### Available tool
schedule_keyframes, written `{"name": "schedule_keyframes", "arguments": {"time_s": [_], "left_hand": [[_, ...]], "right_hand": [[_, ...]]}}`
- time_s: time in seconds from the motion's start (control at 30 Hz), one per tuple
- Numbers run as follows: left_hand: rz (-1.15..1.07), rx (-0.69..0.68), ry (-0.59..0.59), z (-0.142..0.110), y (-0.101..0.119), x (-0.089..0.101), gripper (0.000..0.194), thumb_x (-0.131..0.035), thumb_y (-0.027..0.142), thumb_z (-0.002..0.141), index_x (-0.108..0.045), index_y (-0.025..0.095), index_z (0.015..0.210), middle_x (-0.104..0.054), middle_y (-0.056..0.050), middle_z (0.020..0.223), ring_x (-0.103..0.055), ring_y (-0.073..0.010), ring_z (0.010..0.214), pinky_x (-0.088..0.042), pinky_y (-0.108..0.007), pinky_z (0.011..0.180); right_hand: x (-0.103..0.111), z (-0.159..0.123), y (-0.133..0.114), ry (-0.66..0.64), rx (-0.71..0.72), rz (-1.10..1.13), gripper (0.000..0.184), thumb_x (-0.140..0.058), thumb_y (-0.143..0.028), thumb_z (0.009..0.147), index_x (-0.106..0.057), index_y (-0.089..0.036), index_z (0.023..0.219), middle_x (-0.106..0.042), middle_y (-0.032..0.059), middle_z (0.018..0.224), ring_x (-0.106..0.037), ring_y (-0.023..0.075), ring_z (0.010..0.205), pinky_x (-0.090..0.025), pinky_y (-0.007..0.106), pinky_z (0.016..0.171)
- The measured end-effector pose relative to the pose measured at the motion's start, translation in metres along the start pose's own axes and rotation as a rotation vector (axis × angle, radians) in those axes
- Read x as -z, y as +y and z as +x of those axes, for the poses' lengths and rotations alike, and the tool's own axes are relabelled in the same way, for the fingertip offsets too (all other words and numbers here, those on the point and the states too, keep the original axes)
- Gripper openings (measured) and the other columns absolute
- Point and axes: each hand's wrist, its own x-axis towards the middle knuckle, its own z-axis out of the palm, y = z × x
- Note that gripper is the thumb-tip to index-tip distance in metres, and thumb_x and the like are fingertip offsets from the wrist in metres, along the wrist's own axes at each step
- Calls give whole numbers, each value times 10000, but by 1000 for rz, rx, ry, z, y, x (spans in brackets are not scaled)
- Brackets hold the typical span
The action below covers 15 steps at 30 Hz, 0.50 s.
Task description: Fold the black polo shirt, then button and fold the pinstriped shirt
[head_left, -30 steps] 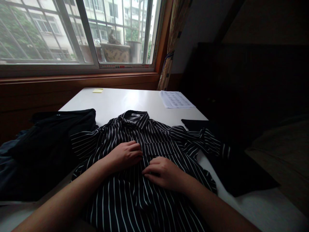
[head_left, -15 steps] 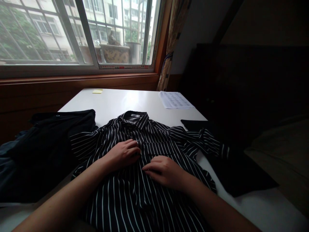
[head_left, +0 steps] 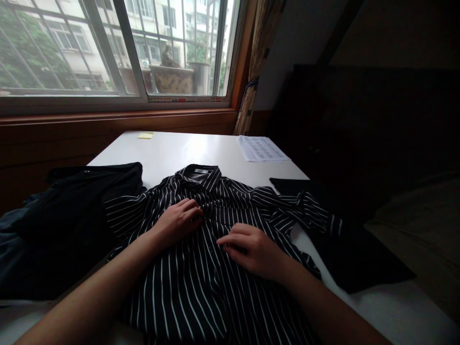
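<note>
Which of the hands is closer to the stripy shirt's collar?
Left. The left hand is on the striped shirt, a little below the collar; the right hand is lower down and farther right.

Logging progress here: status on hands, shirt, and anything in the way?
Left hand, right hand: both at front of striped shirt. Shirt spread, collar far side. No other item over its front.

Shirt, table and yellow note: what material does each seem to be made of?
Shirt: thin cloth, fibre unclear; it drapes in soft folds.
Table: glossy white top, perhaps laminate or painted board; a bright patch of light reflects on it.
Yellow note: probably matte paper, being flat and without visible shine.
</note>
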Motion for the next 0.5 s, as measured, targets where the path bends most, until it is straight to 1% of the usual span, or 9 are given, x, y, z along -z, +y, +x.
{"name": "schedule_keyframes", "arguments": {"time_s": [0.1,0.17,0.27,0.4,0.5], "left_hand": [[-8,8,-26,1,2,1,112,-600,261,950,-632,179,1018,-620,-61,1002,-589,-199,918,-550,-342,805],[-15,11,-38,1,2,1,111,-602,257,948,-628,180,1024,-619,-61,1005,-590,-200,922,-550,-342,806],[-32,21,-39,0,2,0,155,-609,263,945,-605,183,1078,-628,-56,1014,-591,-204,927,-549,-350,814],[-69,35,-34,-1,0,-2,271,-630,273,937,-559,195,1186,-647,-45,1054,-592,-215,970,-544,-370,852],[-81,36,-40,-1,0,-3,282,-623,294,944,-552,194,1197,-652,-46,1064,-590,-219,980,-542,-377,860]], "right_hand": [[-4,0,-10,-112,89,11,188,-592,-257,951,-732,-201,1063,-640,40,861,-561,157,806,-446,288,714],[-8,0,-14,-190,132,-26,195,-605,-302,948,-732,-208,1063,-644,36,860,-550,160,792,-431,298,717],[-11,1,-14,-266,126,-79,225,-595,-368,959,-727,-219,1062,-649,32,864,-550,163,791,-415,306,731],[-10,1,-8,-304,83,-100,232,-556,-379,982,-706,-204,957,-645,20,839,-556,155,781,-397,295,730],[-11,0,-5,-278,49,-129,258,-542,-385,985,-666,-193,866,-633,14,803,-548,149,746,-388,293,711]]}}
